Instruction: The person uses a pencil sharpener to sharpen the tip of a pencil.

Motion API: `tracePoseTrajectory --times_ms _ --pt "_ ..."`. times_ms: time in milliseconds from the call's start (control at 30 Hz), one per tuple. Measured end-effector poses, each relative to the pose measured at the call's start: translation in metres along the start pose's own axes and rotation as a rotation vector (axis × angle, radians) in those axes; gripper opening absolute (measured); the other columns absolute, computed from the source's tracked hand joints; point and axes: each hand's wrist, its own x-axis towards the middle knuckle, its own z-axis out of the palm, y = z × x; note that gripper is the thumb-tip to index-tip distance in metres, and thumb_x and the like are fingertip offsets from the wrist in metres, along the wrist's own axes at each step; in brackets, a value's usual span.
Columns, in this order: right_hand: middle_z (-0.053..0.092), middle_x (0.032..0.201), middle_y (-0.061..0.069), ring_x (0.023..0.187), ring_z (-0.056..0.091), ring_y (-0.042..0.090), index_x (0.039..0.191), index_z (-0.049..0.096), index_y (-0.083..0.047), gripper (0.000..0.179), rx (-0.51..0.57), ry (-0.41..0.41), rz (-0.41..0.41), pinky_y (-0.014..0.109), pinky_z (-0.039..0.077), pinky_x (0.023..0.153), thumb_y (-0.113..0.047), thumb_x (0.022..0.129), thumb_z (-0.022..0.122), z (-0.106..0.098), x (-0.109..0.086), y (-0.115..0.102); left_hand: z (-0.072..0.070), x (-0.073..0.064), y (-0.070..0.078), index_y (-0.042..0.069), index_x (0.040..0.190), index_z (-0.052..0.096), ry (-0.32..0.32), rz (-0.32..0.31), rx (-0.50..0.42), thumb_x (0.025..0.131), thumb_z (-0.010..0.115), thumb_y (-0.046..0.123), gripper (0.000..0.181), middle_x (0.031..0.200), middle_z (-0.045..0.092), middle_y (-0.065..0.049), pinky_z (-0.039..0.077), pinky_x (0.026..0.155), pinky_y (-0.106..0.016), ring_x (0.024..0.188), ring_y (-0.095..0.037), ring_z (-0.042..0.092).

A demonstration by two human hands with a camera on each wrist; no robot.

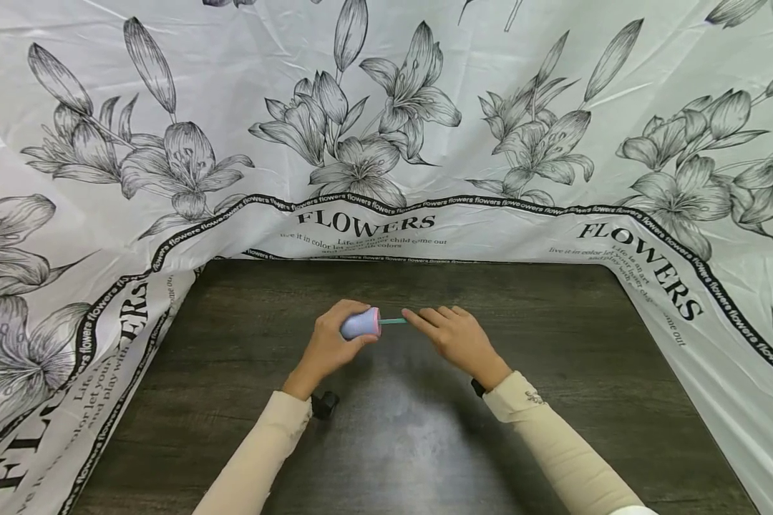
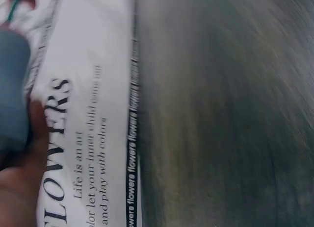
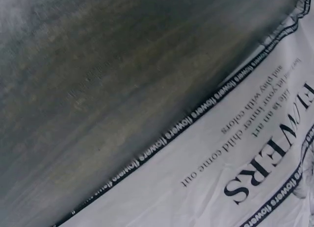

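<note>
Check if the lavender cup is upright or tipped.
Tipped onto its side: in the head view, the lavender cup is held sideways in the left hand, its pink rim facing the right hand.

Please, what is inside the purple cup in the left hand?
A thin green stick runs from the pink end of the purple cup to the right hand. The inside is covered, so any contents cannot be seen.

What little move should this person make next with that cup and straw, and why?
Perhaps the right hand should gently ease the teal straw straight inward: the left hand grips the lavender cup sideways, its pink rim faces the right hand, and a length of straw shows between them.
</note>
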Motion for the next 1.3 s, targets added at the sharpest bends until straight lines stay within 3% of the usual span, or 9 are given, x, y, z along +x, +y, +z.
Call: tracePoseTrajectory --times_ms 167,333,400,600,667,733,967,1067,1300 --pt "0.063 0.111 -0.004 0.081 0.060 0.013 0.123 0.056 -0.016 0.033 -0.092 0.128 -0.084 0.024 0.046 0.060 -0.014 0.096 0.038 0.004 -0.002 -0.005 -0.015 0.006 -0.001 0.004 0.113 0.060 -0.198 -0.429 -0.379 0.081 0.067 0.021 0.037 0.101 0.059 -0.015 0.050 0.058 -0.032 0.072 -0.017 0.057" --pt "0.064 0.110 -0.003 0.064 0.059 0.009 0.120 0.059 -0.015 0.031 -0.033 0.074 -0.114 0.017 0.040 0.047 -0.008 0.095 0.040 0.003 -0.004 -0.007 -0.020 0.009 -0.004 -0.002 0.112 0.058 -0.364 -0.588 -0.509 0.083 0.065 0.021 0.038 0.100 0.056 -0.018 0.052 0.064 -0.038 0.076 -0.019 0.056" --pt "0.065 0.107 -0.002 0.048 0.049 0.005 0.120 0.058 -0.016 0.034 0.065 -0.045 -0.076 0.015 0.028 0.039 -0.004 0.092 0.045 0.001 -0.005 -0.007 -0.016 0.007 -0.004 0.005 0.111 0.059 -0.361 -0.519 -0.424 0.079 0.069 0.024 0.040 0.102 0.056 -0.013 0.051 0.066 -0.035 0.079 -0.018 0.055" --pt "0.069 0.090 0.000 0.039 0.037 -0.002 0.119 0.060 -0.012 0.034 0.662 -0.335 0.215 0.013 0.026 0.038 -0.005 0.086 0.058 -0.001 -0.003 0.002 0.005 -0.003 -0.001 0.005 0.106 0.055 -0.159 0.219 0.229 0.066 0.078 0.012 0.047 0.110 0.051 -0.010 0.047 0.082 -0.034 0.100 -0.023 0.051" --pt "0.069 0.086 -0.002 0.038 0.034 -0.002 0.118 0.061 -0.013 0.033 0.705 -0.346 0.248 0.014 0.025 0.038 -0.007 0.086 0.059 -0.001 -0.003 0.006 0.009 -0.006 -0.002 0.004 0.108 0.055 -0.097 0.303 0.321 0.066 0.078 0.015 0.049 0.110 0.051 -0.011 0.047 0.084 -0.032 0.103 -0.022 0.049" --pt "0.069 0.088 -0.002 0.038 0.036 0.000 0.116 0.062 -0.015 0.034 0.603 -0.301 0.205 0.014 0.025 0.038 -0.006 0.084 0.061 -0.002 -0.003 0.007 0.009 -0.007 -0.002 0.007 0.111 0.057 -0.105 0.216 0.242 0.067 0.078 0.020 0.050 0.109 0.053 -0.007 0.049 0.079 -0.030 0.099 -0.019 0.052" --pt "0.062 0.113 -0.002 0.082 0.063 0.013 0.120 0.059 -0.014 0.037 0.139 0.048 0.000 0.025 0.047 0.059 -0.003 0.084 0.059 0.005 -0.008 0.004 -0.007 0.006 0.004 0.018 0.112 0.062 -0.202 -0.392 -0.203 0.071 0.074 0.038 0.048 0.100 0.062 -0.005 0.048 0.059 -0.029 0.073 -0.015 0.056" --pt "0.061 0.116 -0.002 0.089 0.063 0.014 0.121 0.058 -0.014 0.031 0.065 0.119 -0.048 0.028 0.051 0.071 -0.009 0.092 0.047 0.009 -0.010 0.000 -0.014 0.010 0.004 0.008 0.113 0.061 -0.293 -0.505 -0.335 0.077 0.069 0.034 0.044 0.098 0.062 -0.013 0.050 0.064 -0.035 0.074 -0.017 0.057" --pt "0.062 0.114 -0.003 0.081 0.063 0.010 0.118 0.060 -0.015 0.031 -0.047 0.147 -0.126 0.021 0.046 0.055 -0.014 0.095 0.041 0.009 -0.011 -0.007 -0.017 0.011 0.002 -0.008 0.113 0.056 -0.465 -0.692 -0.634 0.086 0.061 0.028 0.045 0.092 0.061 -0.013 0.049 0.074 -0.048 0.075 -0.019 0.059"
